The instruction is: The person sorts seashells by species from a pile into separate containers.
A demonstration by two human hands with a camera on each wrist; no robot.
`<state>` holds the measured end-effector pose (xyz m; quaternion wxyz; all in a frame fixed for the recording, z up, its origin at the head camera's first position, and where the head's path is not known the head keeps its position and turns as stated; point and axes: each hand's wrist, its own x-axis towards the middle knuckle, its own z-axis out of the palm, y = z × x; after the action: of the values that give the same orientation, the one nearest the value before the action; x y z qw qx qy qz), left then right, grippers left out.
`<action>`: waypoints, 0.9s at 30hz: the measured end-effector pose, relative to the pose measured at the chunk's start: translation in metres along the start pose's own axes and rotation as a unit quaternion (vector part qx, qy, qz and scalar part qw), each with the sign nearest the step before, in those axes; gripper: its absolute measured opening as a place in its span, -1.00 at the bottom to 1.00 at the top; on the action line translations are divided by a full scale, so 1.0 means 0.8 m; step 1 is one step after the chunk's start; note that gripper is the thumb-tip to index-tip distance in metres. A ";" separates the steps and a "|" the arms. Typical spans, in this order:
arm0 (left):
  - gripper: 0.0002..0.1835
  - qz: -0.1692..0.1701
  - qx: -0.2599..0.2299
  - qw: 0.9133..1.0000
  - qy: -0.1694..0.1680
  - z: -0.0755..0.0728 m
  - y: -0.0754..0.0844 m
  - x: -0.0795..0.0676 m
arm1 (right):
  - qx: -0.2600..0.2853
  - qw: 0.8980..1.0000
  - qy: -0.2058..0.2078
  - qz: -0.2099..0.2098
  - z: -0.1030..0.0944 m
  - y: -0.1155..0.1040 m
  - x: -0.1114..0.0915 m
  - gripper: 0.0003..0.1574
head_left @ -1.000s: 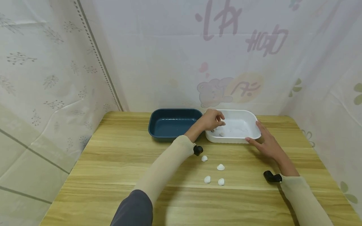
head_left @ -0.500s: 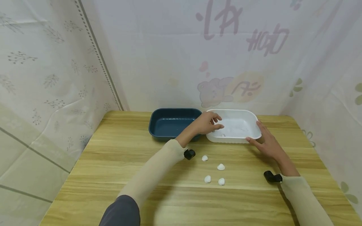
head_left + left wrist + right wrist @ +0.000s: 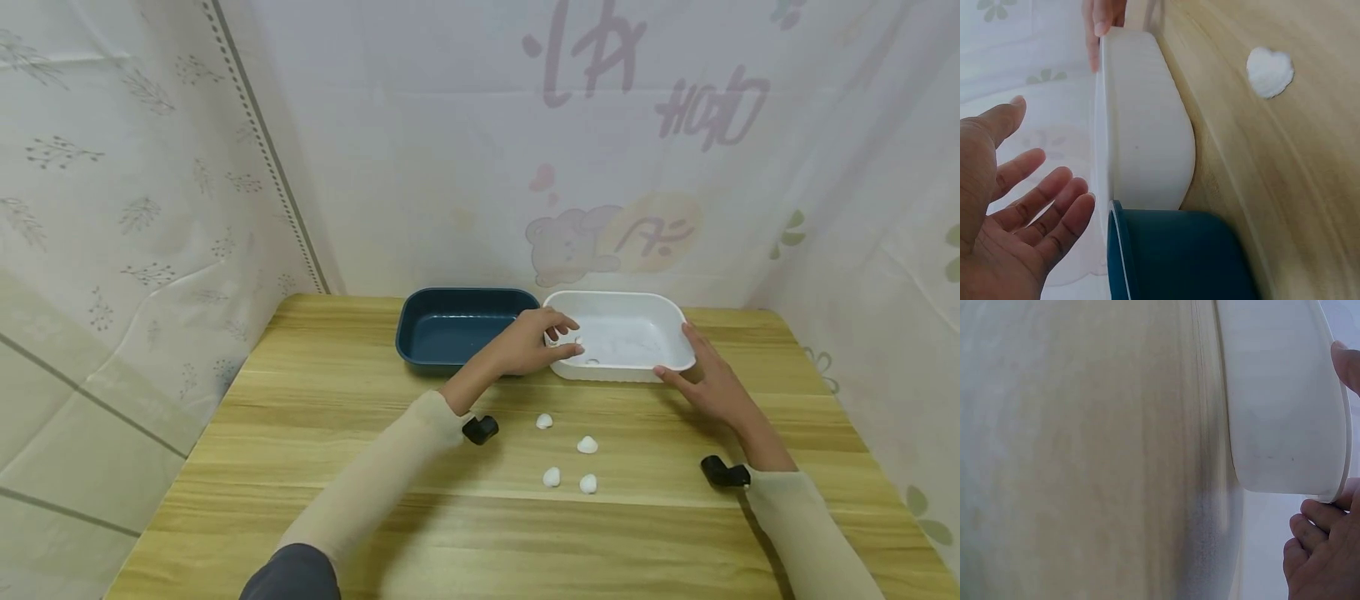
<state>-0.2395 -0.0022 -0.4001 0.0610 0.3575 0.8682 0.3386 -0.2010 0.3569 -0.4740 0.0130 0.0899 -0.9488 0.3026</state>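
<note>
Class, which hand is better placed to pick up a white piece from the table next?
Probably the left hand: it is open and empty, near a white piece, while the right hand holds the white container.

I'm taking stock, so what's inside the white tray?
The white tray holds small objects near its left end, too tiny to identify; the left hand covers part of that end.

Head view evenly lit; soft shadows on the counter (image 3: 525,537), slight glare inside the blue tray (image 3: 457,335). Right wrist view hazy (counter grain blurred).
</note>
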 end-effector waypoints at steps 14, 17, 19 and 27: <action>-0.58 0.038 -0.046 0.998 0.017 0.013 -0.006 -0.049 | 0.001 1.000 0.006 -0.003 0.002 0.003 0.002 0.29; -0.58 0.036 -0.055 0.998 0.010 0.019 -0.008 -0.059 | 0.001 1.000 0.006 -0.004 0.002 0.003 0.002 0.29; -0.57 0.031 -0.063 0.998 0.005 0.023 -0.008 -0.065 | 0.001 1.000 0.004 -0.004 0.002 0.002 0.001 0.29; -0.54 0.006 -0.075 0.997 -0.016 0.039 -0.014 -0.085 | -0.001 1.000 -0.001 0.001 0.001 0.001 0.000 0.29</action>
<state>-0.1854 -0.0359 -0.4402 0.0996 0.3629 0.8372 0.3969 -0.2014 0.3571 -0.4748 0.0121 0.0887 -0.9493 0.3014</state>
